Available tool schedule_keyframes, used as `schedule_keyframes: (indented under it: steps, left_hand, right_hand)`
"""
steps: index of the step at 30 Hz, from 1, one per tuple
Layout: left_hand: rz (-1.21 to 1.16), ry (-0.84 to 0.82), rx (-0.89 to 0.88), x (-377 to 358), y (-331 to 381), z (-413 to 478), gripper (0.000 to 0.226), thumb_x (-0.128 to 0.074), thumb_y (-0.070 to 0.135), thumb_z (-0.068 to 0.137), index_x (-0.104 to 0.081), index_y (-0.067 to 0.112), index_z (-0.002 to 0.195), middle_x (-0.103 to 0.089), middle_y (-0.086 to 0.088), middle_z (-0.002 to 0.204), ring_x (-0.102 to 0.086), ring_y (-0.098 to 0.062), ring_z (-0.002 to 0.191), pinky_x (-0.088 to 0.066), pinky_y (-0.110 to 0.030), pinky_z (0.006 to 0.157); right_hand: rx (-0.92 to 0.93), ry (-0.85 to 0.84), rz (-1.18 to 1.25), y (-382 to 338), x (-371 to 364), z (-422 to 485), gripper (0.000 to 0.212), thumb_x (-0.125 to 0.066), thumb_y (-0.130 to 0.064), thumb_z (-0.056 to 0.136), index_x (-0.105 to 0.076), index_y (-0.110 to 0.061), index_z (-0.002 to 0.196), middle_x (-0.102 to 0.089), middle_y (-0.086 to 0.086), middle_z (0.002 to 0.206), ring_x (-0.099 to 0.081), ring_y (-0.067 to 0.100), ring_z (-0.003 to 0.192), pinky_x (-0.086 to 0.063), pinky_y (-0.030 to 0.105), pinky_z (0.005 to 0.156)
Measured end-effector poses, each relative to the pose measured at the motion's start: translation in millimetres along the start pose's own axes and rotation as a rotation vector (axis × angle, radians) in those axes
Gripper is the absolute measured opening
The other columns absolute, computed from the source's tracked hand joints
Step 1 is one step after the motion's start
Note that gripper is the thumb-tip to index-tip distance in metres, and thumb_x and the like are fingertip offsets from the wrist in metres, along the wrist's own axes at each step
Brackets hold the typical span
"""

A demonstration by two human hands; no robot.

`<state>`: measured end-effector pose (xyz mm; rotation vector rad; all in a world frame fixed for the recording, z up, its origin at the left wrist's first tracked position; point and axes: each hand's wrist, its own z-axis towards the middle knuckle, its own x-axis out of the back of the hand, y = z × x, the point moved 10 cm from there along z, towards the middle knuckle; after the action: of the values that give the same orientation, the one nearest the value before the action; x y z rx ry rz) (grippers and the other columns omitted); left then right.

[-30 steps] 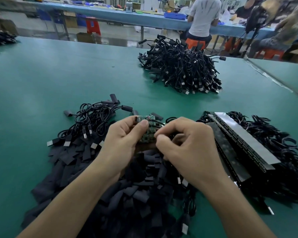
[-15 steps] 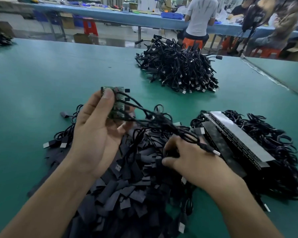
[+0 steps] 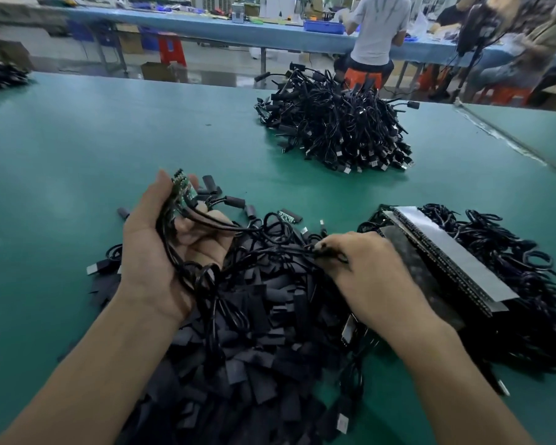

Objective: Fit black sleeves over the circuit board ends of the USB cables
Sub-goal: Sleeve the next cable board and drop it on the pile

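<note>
Green matting covered the table (image 3: 77, 175), where a far heap (image 3: 334, 130) of black leads sat well apart from the hands. Nearer, a wide pile of black sleeves (image 3: 254, 358) lay under both forearms, and just to its right a taped row (image 3: 456, 264) of leads rested on its own loops. The left hand (image 3: 161, 252), palm turned up, curled its fingers round a bunch of cables (image 3: 238, 229) whose green circuit boards (image 3: 183, 191) stuck up above the fingers, bare of sleeves. The right hand (image 3: 369, 271), knuckles up over the pile, pinched strands of that bunch at its fingertips.
</note>
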<state>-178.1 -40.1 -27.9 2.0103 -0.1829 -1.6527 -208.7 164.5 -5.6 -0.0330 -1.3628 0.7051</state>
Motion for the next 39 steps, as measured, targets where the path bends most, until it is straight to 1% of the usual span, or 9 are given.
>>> schedule_keyframes:
  steps: [2, 6, 9, 14, 19, 27, 30, 33, 39]
  left_hand:
    - [-0.025, -0.039, 0.031, -0.5, -1.7, 0.1, 0.029, -0.063, 0.037, 0.084, -0.069, 0.014, 0.066, -0.038, 0.008, 0.038, -0.038, -0.003, 0.041, -0.051, -0.017, 0.065]
    - [-0.008, -0.087, 0.072, -2.1, -2.3, 1.8, 0.027, -0.060, 0.037, 0.083, -0.067, 0.016, 0.068, -0.037, 0.010, 0.037, -0.033, -0.004, 0.039, -0.048, -0.025, 0.099]
    - [-0.047, -0.049, 0.045, 3.8, 3.8, 8.5, 0.029, -0.053, 0.038, 0.094, -0.064, 0.018, 0.077, -0.036, 0.010, 0.042, -0.033, -0.005, 0.040, -0.061, -0.036, 0.078]
    - [-0.016, -0.013, 0.100, 7.1, -10.1, 14.7, 0.043, -0.051, 0.050, 0.098, -0.072, 0.019, 0.078, -0.044, 0.006, 0.053, -0.043, -0.009, 0.046, -0.059, -0.051, 0.068]
    - [0.141, -0.027, 0.118, 11.7, -16.6, 16.2, 0.055, -0.042, 0.058, 0.098, -0.080, 0.026, 0.074, -0.072, 0.000, 0.076, -0.073, -0.018, 0.069, -0.058, -0.053, 0.059]
    - [0.389, 0.021, 0.060, 19.2, -14.0, 15.3, 0.026, -0.066, 0.033, 0.083, -0.062, 0.018, 0.104, -0.075, -0.002, 0.088, -0.075, -0.019, 0.084, -0.062, -0.042, 0.075]
    - [0.521, -0.024, 0.039, 13.9, -16.3, 11.6, 0.043, -0.070, 0.014, 0.076, -0.051, 0.006, 0.113, -0.072, -0.008, 0.088, -0.072, -0.017, 0.082, -0.060, -0.037, 0.062]
    - [0.496, -0.009, 0.004, 13.0, -16.4, 8.8, 0.022, -0.056, 0.006, 0.095, -0.053, 0.005, 0.118, -0.071, -0.010, 0.082, -0.071, -0.017, 0.076, -0.059, -0.036, 0.058]
    - [0.383, -0.030, -0.039, 5.7, -13.8, 5.8, 0.026, -0.047, 0.017, 0.102, -0.065, 0.010, 0.120, -0.069, 0.000, 0.076, -0.066, -0.016, 0.065, -0.057, -0.030, 0.058]
  right_hand:
    - [-0.032, 0.168, 0.088, 10.6, 14.7, -0.2, 0.009, -0.064, -0.025, 0.094, -0.072, -0.022, 0.096, -0.070, 0.002, 0.078, -0.062, 0.025, 0.073, -0.051, 0.041, 0.071]
    - [0.044, 0.436, 0.159, 2.1, 48.3, -8.2, 0.014, -0.064, -0.019, 0.096, -0.073, -0.021, 0.107, -0.070, -0.010, 0.081, -0.057, 0.006, 0.068, -0.048, 0.022, 0.067]
    - [0.139, 0.579, 0.336, -14.8, 74.5, -18.3, 0.026, -0.065, -0.021, 0.094, -0.068, -0.024, 0.120, -0.066, -0.024, 0.081, -0.064, 0.000, 0.069, -0.048, 0.007, 0.066]
    - [0.053, 0.405, 0.620, -17.3, 73.9, -14.5, 0.016, -0.068, -0.020, 0.092, -0.071, -0.034, 0.098, -0.070, -0.007, 0.068, -0.064, 0.011, 0.050, -0.053, 0.026, 0.048]
    - [-0.172, 0.215, 1.205, -2.8, 57.1, -12.7, 0.019, -0.068, -0.014, 0.088, -0.075, -0.029, 0.077, -0.064, 0.001, 0.058, -0.045, 0.007, 0.033, -0.030, 0.014, 0.031]
    - [-0.305, -0.121, 0.150, 32.6, 22.7, -13.0, 0.011, -0.066, -0.038, 0.091, -0.065, -0.027, 0.089, -0.067, -0.003, 0.066, -0.066, 0.013, 0.061, -0.053, 0.029, 0.056]
    - [-0.301, -0.058, 0.094, 35.2, 28.8, -11.3, 0.025, -0.067, -0.038, 0.090, -0.065, -0.036, 0.115, -0.067, -0.012, 0.080, -0.059, 0.001, 0.074, -0.046, 0.023, 0.063]
    - [-0.278, -0.045, 0.130, 34.5, 29.7, -9.0, 0.006, -0.068, -0.036, 0.090, -0.071, -0.034, 0.094, -0.066, -0.013, 0.074, -0.061, 0.000, 0.072, -0.044, 0.018, 0.062]
    - [-0.233, -0.015, 0.180, 29.3, 24.1, -4.8, 0.021, -0.062, -0.038, 0.093, -0.061, -0.029, 0.075, -0.061, -0.012, 0.072, -0.055, -0.001, 0.068, -0.038, 0.018, 0.058]
